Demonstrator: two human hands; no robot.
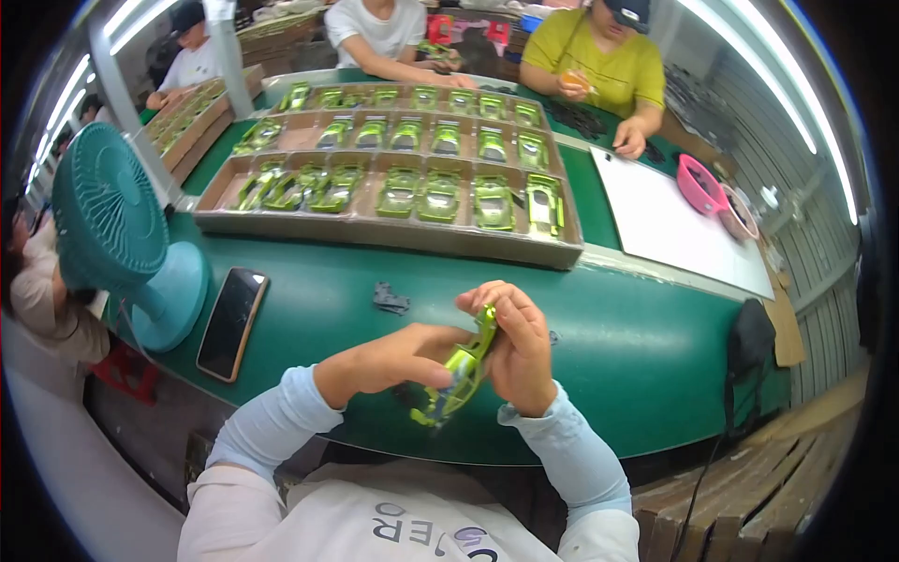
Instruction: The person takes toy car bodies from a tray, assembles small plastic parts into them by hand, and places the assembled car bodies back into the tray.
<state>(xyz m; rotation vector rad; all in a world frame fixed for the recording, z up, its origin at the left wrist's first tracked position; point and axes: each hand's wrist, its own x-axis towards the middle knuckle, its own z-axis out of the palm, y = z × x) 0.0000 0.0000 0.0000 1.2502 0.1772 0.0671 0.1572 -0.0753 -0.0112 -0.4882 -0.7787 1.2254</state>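
Observation:
Between my two hands, close above the table's near edge, is a lime-green toy car body (461, 373) with open frame-like sides, held tilted. My left hand (398, 361) grips it from the left, the thumb pressed on its middle. On the other side my right hand (515, 347) has its fingers closed around the upper end. Some of the car body is hidden behind the fingers. A small dark grey plastic part (390, 298) lies on the green table (309, 309) just beyond my left hand.
A long cardboard tray (393, 229) of similar green car bodies spans the table ahead. At left stand a teal fan (117, 215) and a phone (232, 323). A white board (670, 220) and pink basket (700, 185) are at right. Two people sit opposite.

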